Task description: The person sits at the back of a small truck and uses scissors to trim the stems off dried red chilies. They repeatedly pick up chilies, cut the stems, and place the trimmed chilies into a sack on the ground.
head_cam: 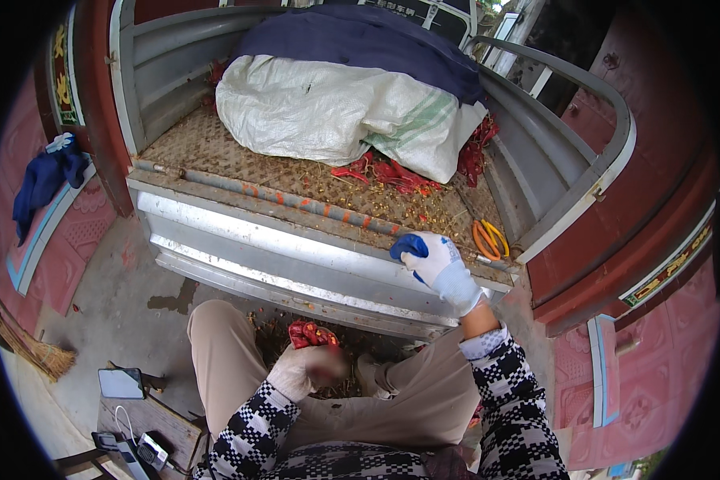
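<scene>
My left hand [309, 369], in a pale knit glove, holds a bunch of dried red chillies [307, 335] between my knees. Part of this hand is blurred. My right hand [435, 261] wears a white glove with blue-coated fingers. It is over the rear edge of a metal truck bed [216, 150], fingers curled; whether anything is inside them is hidden. To its right lies a hand tool with orange and yellow handles [489, 240]. More red chillies [399, 174] stick out from under a white woven sack [300, 111] on the bed.
Dark blue cloth [360, 36] covers the back of the heap. The lowered tailgate [276, 255] hangs before my knees. At lower left, a wooden stool [150, 420] bears a phone [121, 384] and cabled devices. A straw broom [48, 357] lies farther left.
</scene>
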A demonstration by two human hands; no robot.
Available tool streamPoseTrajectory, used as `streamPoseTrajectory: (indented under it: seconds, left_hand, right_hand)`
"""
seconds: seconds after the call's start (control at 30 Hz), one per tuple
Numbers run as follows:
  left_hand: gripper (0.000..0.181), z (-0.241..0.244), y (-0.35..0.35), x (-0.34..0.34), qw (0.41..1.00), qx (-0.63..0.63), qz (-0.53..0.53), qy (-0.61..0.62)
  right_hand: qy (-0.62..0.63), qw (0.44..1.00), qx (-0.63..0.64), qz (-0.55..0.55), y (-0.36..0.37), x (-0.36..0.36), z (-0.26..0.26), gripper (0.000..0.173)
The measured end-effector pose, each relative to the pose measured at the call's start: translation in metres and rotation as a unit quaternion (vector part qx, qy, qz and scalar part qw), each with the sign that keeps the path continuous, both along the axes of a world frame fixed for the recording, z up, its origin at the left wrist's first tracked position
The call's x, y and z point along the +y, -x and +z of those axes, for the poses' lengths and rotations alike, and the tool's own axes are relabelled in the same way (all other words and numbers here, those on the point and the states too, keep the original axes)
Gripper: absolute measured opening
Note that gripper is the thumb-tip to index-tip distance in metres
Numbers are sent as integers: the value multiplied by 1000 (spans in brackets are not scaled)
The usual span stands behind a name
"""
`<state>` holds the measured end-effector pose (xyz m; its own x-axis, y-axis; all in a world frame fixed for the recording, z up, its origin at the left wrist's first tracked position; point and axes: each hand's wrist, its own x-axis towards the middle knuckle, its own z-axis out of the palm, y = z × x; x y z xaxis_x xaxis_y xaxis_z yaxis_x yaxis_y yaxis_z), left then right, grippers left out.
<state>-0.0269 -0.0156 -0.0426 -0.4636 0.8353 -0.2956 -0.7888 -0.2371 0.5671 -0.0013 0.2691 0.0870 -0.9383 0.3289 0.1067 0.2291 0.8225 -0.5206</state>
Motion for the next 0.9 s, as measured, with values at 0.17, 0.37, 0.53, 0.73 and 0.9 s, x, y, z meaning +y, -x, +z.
streamPoseTrajectory:
  seconds: [0.17, 0.37, 0.53, 0.73, 0.9]
  left_hand:
    - [24, 6, 3, -1, 1000, -13, -14, -23]
    - [21, -3, 3, -1, 1000, -4, -2, -12]
    - [18, -28, 5, 4, 987, -119, 20, -109]
    - [35, -30, 5, 8, 967, -216, 65, -118]
    - [44, -8, 1, 14, 962, -167, 84, -199]
  right_hand:
    - [-255, 957, 75, -119, 67, 50, 40, 44]
    - [-352, 925, -53, -133, 115, 100, 18, 33]
    - [-136, 973, 52, -177, 92, 106, 36, 26]
    - [271, 940, 177, -109, 26, 47, 41, 29]
    - [21, 995, 31, 88, -33, -68, 2, 29]
